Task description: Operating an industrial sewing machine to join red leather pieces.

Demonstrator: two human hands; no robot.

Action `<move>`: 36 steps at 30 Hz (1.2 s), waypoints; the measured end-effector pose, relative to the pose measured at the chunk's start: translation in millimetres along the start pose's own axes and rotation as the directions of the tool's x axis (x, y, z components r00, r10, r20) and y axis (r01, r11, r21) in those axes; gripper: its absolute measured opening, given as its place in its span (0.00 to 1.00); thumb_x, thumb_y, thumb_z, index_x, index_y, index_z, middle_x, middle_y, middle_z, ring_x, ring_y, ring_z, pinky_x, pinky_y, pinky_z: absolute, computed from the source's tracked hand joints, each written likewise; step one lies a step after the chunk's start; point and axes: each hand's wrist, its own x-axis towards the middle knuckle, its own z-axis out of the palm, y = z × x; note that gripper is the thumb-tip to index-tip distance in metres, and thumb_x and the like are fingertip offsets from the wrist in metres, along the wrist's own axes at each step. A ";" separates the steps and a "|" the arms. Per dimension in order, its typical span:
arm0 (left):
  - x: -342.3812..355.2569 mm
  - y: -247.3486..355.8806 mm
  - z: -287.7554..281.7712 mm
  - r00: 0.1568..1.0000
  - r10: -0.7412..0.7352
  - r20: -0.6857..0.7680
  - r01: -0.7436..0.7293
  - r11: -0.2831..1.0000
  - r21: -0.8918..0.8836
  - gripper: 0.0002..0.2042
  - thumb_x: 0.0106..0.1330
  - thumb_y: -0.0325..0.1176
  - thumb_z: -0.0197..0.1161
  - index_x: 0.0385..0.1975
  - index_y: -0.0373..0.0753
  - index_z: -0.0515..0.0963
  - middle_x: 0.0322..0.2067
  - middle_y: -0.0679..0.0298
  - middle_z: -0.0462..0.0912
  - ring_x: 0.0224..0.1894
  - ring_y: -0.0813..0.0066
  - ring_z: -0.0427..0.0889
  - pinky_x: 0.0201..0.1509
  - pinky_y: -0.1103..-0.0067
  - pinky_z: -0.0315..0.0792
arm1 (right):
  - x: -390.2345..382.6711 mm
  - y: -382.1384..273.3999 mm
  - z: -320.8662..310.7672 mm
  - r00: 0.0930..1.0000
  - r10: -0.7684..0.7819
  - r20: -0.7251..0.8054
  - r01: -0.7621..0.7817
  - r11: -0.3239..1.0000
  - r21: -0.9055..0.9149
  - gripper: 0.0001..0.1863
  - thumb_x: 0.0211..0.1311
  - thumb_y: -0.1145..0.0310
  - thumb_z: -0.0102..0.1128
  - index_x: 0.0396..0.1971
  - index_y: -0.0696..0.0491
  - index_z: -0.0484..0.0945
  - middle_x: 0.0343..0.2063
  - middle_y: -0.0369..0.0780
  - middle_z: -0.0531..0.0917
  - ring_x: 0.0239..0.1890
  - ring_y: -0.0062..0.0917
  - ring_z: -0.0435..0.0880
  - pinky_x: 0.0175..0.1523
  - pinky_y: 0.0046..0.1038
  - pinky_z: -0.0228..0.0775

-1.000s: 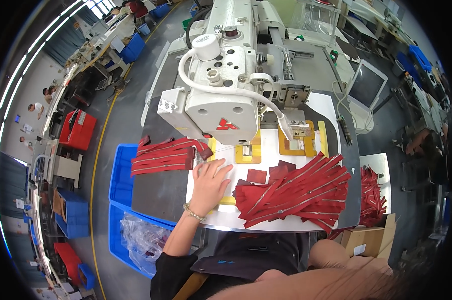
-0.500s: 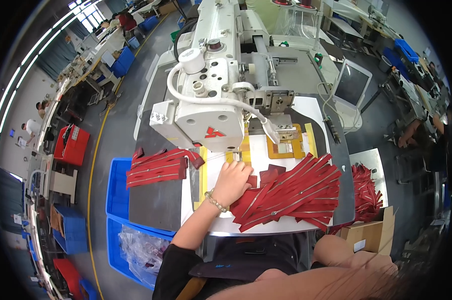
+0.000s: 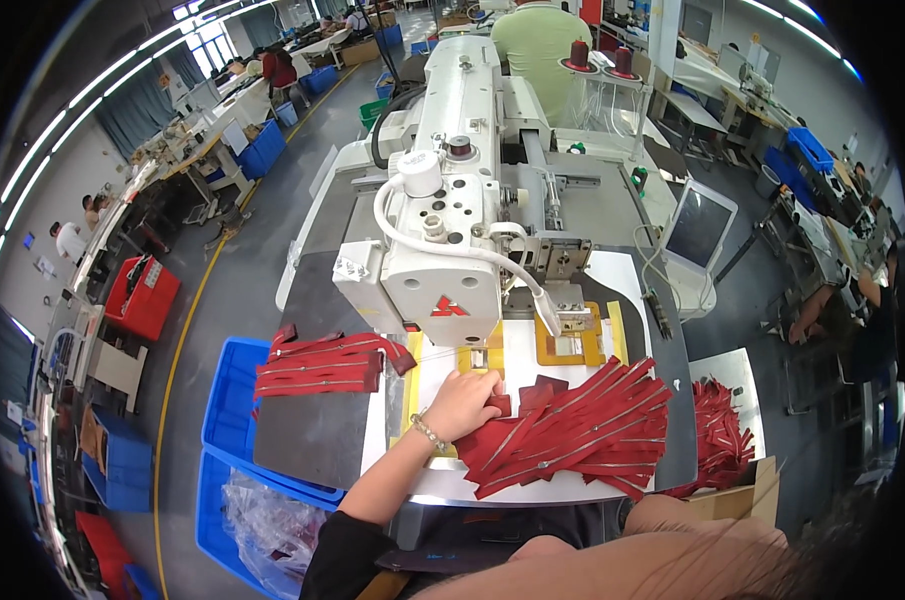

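My left hand (image 3: pixel 464 405), with a beaded bracelet at the wrist, rests on the white plate just before the sewing machine's (image 3: pixel 442 295) head. Its fingers are curled together at the end of a small red zipper piece (image 3: pixel 499 404), whose far side they partly cover. Right beside it spreads a large heap of red zippers (image 3: pixel 582 430) with metal teeth. A smaller stack of red zippers (image 3: pixel 322 365) lies to the left on the dark table. Bare skin of my right arm (image 3: pixel 672 515) shows at the lower edge; the right hand itself is out of sight.
A yellow clamp frame (image 3: pixel 572 345) sits right of the needle area. Blue bins (image 3: pixel 234 400) stand below the table's left side, one with clear plastic (image 3: pixel 267 525). More red zippers (image 3: pixel 717 430) lie on a side stand by a cardboard box (image 3: pixel 742 495). A screen (image 3: pixel 700 230) stands right.
The view has tilted upward, so the machine and table sit lower in the picture. My left hand stays at nearly the same place by the zipper heap.
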 end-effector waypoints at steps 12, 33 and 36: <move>-9.7 16.8 -28.5 0.960 0.082 -0.269 -0.179 0.916 -0.359 0.09 0.59 0.24 0.59 0.39 0.39 0.77 0.31 0.62 0.80 0.31 0.66 0.79 0.37 0.76 0.72 | -0.2 -3.9 8.2 0.854 -0.084 -0.514 0.082 0.996 -0.026 0.04 0.58 0.69 0.59 0.27 0.51 0.75 0.19 0.40 0.78 0.17 0.27 0.76 0.21 0.27 0.66; -34.9 3.5 -2.2 0.903 0.256 -0.345 -0.390 0.825 -0.409 0.13 0.55 0.27 0.66 0.42 0.42 0.81 0.36 0.64 0.78 0.38 0.69 0.78 0.43 0.77 0.72 | -101.0 136.8 21.1 0.140 0.931 -0.337 -0.831 0.296 0.472 0.03 0.60 0.77 0.59 0.33 0.60 0.75 0.22 0.35 0.79 0.20 0.13 0.75 0.25 0.14 0.64; -33.7 6.9 0.0 0.919 0.103 -0.379 -0.311 0.780 -0.542 0.11 0.55 0.27 0.67 0.38 0.40 0.82 0.37 0.65 0.78 0.37 0.72 0.78 0.40 0.79 0.73 | -99.8 138.5 23.4 0.194 0.882 -0.428 -0.873 0.355 0.335 0.03 0.59 0.78 0.59 0.33 0.60 0.75 0.23 0.35 0.80 0.23 0.13 0.77 0.27 0.14 0.67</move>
